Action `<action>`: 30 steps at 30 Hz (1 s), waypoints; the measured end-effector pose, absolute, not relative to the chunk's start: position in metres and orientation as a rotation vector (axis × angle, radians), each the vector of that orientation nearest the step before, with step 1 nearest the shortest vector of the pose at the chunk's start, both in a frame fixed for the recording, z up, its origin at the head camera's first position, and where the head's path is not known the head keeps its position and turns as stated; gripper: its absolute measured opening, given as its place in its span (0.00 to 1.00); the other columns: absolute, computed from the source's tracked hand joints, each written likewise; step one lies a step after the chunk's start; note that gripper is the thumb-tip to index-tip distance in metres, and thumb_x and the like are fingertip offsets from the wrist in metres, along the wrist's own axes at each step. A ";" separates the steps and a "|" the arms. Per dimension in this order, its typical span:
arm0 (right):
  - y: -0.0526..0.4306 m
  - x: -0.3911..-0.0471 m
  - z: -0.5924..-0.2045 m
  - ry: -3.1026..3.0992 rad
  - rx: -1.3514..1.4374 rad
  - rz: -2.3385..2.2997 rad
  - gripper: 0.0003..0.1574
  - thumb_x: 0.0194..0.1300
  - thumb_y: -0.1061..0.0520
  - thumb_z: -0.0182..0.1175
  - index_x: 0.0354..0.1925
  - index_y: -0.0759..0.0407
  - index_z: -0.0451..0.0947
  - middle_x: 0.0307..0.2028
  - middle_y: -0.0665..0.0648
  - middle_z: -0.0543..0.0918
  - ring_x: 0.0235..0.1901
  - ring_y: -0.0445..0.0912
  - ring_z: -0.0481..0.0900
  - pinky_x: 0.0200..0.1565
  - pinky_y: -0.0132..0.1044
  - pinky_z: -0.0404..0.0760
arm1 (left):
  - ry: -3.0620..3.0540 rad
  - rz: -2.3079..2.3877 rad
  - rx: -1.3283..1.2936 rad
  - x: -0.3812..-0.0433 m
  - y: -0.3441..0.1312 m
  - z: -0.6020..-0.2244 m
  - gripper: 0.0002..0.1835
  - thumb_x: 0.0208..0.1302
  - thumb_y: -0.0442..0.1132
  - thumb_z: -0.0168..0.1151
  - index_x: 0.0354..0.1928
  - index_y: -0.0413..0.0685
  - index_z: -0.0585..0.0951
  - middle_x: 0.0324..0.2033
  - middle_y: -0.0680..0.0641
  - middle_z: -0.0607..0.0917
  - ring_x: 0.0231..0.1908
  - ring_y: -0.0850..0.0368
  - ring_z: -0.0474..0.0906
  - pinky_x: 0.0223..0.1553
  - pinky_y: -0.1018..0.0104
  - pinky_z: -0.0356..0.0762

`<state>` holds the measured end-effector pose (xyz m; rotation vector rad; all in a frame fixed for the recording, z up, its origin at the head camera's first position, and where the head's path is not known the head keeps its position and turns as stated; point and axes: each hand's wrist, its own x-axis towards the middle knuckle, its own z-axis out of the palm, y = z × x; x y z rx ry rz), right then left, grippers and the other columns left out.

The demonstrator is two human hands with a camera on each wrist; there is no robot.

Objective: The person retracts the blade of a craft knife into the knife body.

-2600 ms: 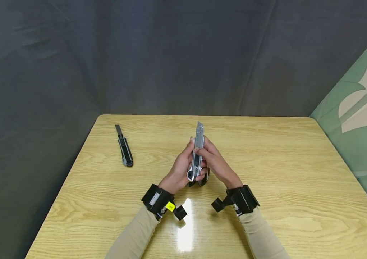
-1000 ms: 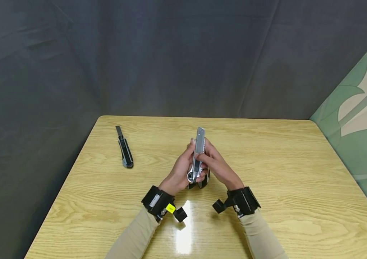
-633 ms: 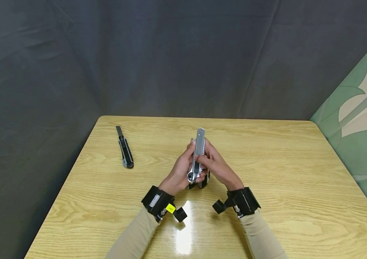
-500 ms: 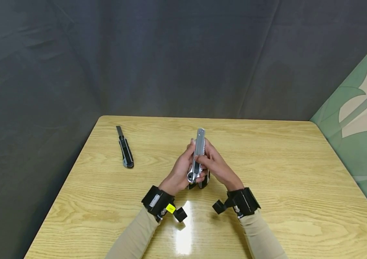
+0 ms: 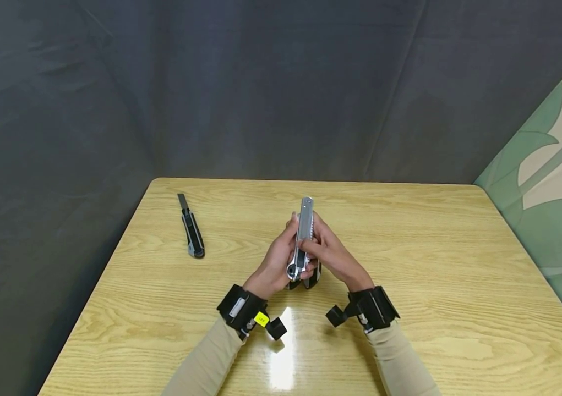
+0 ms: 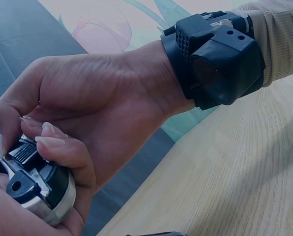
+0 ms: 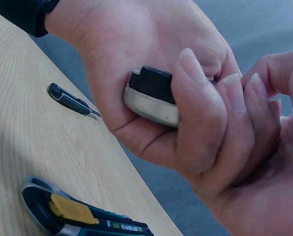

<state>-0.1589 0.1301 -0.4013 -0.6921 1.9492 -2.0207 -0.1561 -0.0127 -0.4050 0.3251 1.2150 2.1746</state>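
Observation:
In the head view my left hand (image 5: 273, 264) grips a silver-and-black utility knife (image 5: 305, 220) at mid-table, its front end pointing away from me. My right hand (image 5: 335, 256) holds the same knife from the right, with the thumb lying across its top. The left wrist view shows the knife's rear end (image 6: 57, 199) and ribbed slider (image 6: 27, 153), with curled fingers close around them. Seen from the right wrist, curled fingers wrap the rounded butt (image 7: 151, 103); the rest of the knife is hidden by the hands.
A black-and-grey utility knife (image 5: 192, 234) lies on the wooden table (image 5: 459, 264) at the left, blade out. Another utility knife, with a yellow slider (image 7: 72, 209), lies close below the hands, mostly covered in the head view. A dark curtain (image 5: 281, 88) hangs behind the table.
The slanted blade tip that stuck out of the held knife has drawn back, leaving a blunt front end. The right thumb has slid slightly toward me. The left hand keeps its grip.

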 end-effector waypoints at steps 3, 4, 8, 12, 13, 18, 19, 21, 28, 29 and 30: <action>0.130 -0.159 -0.402 1.960 -0.695 -2.016 0.38 0.62 0.69 0.46 0.69 0.54 0.51 0.54 0.64 0.68 0.45 0.52 0.70 0.46 0.32 0.74 | 1.211 2.177 0.330 -0.156 -0.013 -0.405 0.31 0.69 0.68 0.29 0.44 0.50 0.70 0.22 0.52 0.72 0.17 0.57 0.65 0.12 0.71 0.65; 0.130 -0.159 -0.401 1.960 -0.698 -2.016 0.39 0.62 0.69 0.46 0.69 0.55 0.51 0.54 0.65 0.68 0.46 0.52 0.70 0.46 0.32 0.74 | 1.211 2.178 0.332 -0.157 -0.013 -0.406 0.31 0.69 0.68 0.29 0.44 0.50 0.70 0.22 0.52 0.72 0.17 0.57 0.65 0.12 0.71 0.65; 0.130 -0.159 -0.402 1.978 -0.702 -2.006 0.40 0.62 0.67 0.47 0.70 0.52 0.50 0.56 0.66 0.67 0.46 0.52 0.70 0.46 0.33 0.75 | 1.208 2.178 0.333 -0.157 -0.013 -0.406 0.32 0.68 0.69 0.30 0.44 0.50 0.70 0.21 0.52 0.73 0.17 0.57 0.65 0.12 0.71 0.65; 0.131 -0.158 -0.402 1.969 -0.707 -2.000 0.39 0.63 0.67 0.48 0.70 0.52 0.49 0.54 0.65 0.67 0.45 0.51 0.71 0.44 0.33 0.76 | 1.206 2.180 0.339 -0.158 -0.013 -0.407 0.32 0.68 0.69 0.30 0.45 0.49 0.70 0.21 0.52 0.73 0.17 0.57 0.66 0.11 0.71 0.66; 0.131 -0.158 -0.403 1.963 -0.706 -2.000 0.39 0.64 0.66 0.48 0.70 0.53 0.50 0.52 0.65 0.68 0.42 0.51 0.72 0.42 0.32 0.77 | 1.205 2.182 0.340 -0.158 -0.014 -0.407 0.32 0.68 0.69 0.30 0.46 0.49 0.70 0.21 0.52 0.73 0.17 0.57 0.66 0.11 0.71 0.66; 0.130 -0.158 -0.403 1.964 -0.704 -1.995 0.36 0.64 0.66 0.49 0.68 0.54 0.51 0.45 0.64 0.72 0.36 0.50 0.73 0.35 0.31 0.78 | 1.210 2.188 0.347 -0.158 -0.014 -0.407 0.33 0.68 0.69 0.29 0.46 0.48 0.70 0.20 0.53 0.73 0.16 0.58 0.66 0.10 0.72 0.66; 0.130 -0.158 -0.403 1.963 -0.702 -1.995 0.37 0.64 0.66 0.49 0.68 0.54 0.51 0.44 0.64 0.73 0.36 0.50 0.74 0.34 0.31 0.79 | 1.210 2.188 0.345 -0.157 -0.014 -0.407 0.33 0.68 0.69 0.29 0.45 0.47 0.70 0.20 0.53 0.73 0.16 0.58 0.66 0.10 0.73 0.65; 0.130 -0.158 -0.403 1.960 -0.697 -1.994 0.37 0.64 0.66 0.49 0.69 0.54 0.51 0.44 0.65 0.72 0.36 0.50 0.74 0.34 0.32 0.79 | 1.210 2.187 0.342 -0.157 -0.014 -0.406 0.33 0.68 0.69 0.29 0.44 0.47 0.70 0.20 0.53 0.73 0.17 0.58 0.65 0.10 0.73 0.65; 0.129 -0.157 -0.402 1.956 -0.690 -1.985 0.39 0.66 0.65 0.50 0.70 0.50 0.49 0.43 0.66 0.73 0.36 0.50 0.73 0.34 0.32 0.79 | 1.216 2.192 0.342 -0.157 -0.014 -0.406 0.34 0.68 0.69 0.29 0.40 0.47 0.71 0.20 0.53 0.72 0.16 0.58 0.65 0.10 0.73 0.66; 0.129 -0.157 -0.402 1.954 -0.688 -1.988 0.39 0.65 0.65 0.50 0.70 0.49 0.49 0.43 0.66 0.73 0.36 0.50 0.74 0.34 0.32 0.79 | 1.218 2.192 0.341 -0.157 -0.014 -0.406 0.34 0.68 0.70 0.29 0.38 0.47 0.71 0.19 0.53 0.72 0.16 0.58 0.65 0.10 0.73 0.66; 0.129 -0.157 -0.402 1.951 -0.685 -1.991 0.40 0.65 0.65 0.51 0.70 0.48 0.49 0.43 0.65 0.74 0.35 0.50 0.74 0.33 0.32 0.79 | 1.220 2.191 0.336 -0.157 -0.014 -0.406 0.34 0.68 0.70 0.29 0.37 0.47 0.71 0.19 0.53 0.72 0.16 0.58 0.65 0.10 0.72 0.66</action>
